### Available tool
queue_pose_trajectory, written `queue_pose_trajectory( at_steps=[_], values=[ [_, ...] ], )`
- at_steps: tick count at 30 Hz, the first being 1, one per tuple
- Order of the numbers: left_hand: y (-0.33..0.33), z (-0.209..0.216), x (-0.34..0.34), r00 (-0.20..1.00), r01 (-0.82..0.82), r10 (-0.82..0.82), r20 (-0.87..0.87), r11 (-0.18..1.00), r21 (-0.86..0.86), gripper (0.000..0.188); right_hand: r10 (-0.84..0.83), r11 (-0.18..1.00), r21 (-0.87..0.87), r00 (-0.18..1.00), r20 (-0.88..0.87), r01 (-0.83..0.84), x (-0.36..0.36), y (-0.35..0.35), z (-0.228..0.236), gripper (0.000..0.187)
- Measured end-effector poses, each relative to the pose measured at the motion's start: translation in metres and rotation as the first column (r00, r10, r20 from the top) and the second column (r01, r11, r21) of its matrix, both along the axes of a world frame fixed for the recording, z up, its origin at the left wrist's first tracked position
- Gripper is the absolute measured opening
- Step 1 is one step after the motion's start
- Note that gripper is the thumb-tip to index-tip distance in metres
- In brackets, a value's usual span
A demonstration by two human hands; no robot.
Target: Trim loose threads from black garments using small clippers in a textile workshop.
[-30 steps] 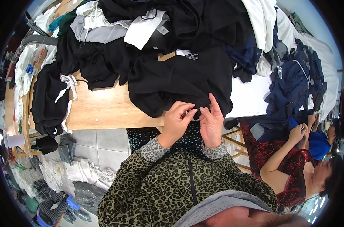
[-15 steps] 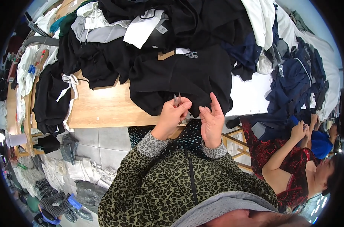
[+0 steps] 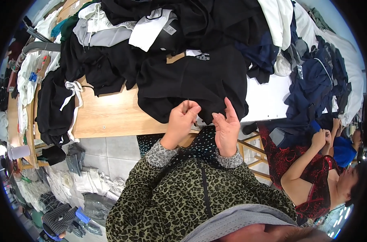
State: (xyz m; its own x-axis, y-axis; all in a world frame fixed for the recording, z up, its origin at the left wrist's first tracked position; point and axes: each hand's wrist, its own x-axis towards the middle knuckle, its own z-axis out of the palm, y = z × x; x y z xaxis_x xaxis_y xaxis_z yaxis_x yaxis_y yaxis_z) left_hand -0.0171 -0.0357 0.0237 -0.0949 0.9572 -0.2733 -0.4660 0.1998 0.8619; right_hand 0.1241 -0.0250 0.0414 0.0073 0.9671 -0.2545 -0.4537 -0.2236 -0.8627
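Observation:
My left hand (image 3: 182,121) is closed around small metal thread snips (image 3: 188,104), most of which my fingers hide. It hovers by the near edge of a black garment (image 3: 183,78) spread on the table, with a pale printed label near its top. Close by on the right, my right hand (image 3: 226,131) is at the same garment's near edge. Its index finger stretches out over the cloth, apart from the thumb; the other fingers are mostly hidden, and I see nothing in this hand.
Black, white and grey garments (image 3: 107,36) are heaped across the far side of the wooden table (image 3: 107,115). Navy garments (image 3: 312,88) lie at the right, where a person in red and black (image 3: 312,173) sits. Plastic bags (image 3: 96,205) and white cloth cover the floor at lower left.
The snips have turned in my left hand, so their two tips, earlier plain above the fingers, show far less. My right hand has hardly moved.

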Motion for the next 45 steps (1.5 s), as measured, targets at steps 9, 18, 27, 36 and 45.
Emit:
queue_pose_trajectory(
  at_steps=[9,18,27,36,45],
  values=[
    [-0.004,0.002,-0.01,0.738,-0.127,0.26,-0.623,0.96,0.25,0.014,0.011,0.999,0.032,1.0,0.008,-0.011,-0.001,-0.001,-0.005,0.063],
    [0.0,-0.004,0.004,0.975,-0.039,0.049,-0.219,0.998,0.046,0.011,-0.008,0.999,0.05,1.0,0.022,0.007,-0.001,-0.003,-0.007,0.064],
    [-0.006,-0.005,0.012,0.949,0.024,0.002,-0.316,0.997,0.078,0.01,0.01,0.999,0.043,0.999,0.038,-0.012,0.0,-0.002,-0.007,0.065],
    [-0.004,-0.003,-0.012,0.997,-0.078,0.08,0.018,0.991,-0.112,0.009,-0.01,1.0,0.026,0.999,0.043,0.009,0.004,-0.001,-0.013,0.065],
    [-0.002,-0.003,-0.012,0.985,-0.16,0.158,-0.076,0.987,-0.027,0.01,-0.016,0.997,0.075,0.995,0.101,0.008,-0.001,0.001,-0.007,0.068]
  ],
)
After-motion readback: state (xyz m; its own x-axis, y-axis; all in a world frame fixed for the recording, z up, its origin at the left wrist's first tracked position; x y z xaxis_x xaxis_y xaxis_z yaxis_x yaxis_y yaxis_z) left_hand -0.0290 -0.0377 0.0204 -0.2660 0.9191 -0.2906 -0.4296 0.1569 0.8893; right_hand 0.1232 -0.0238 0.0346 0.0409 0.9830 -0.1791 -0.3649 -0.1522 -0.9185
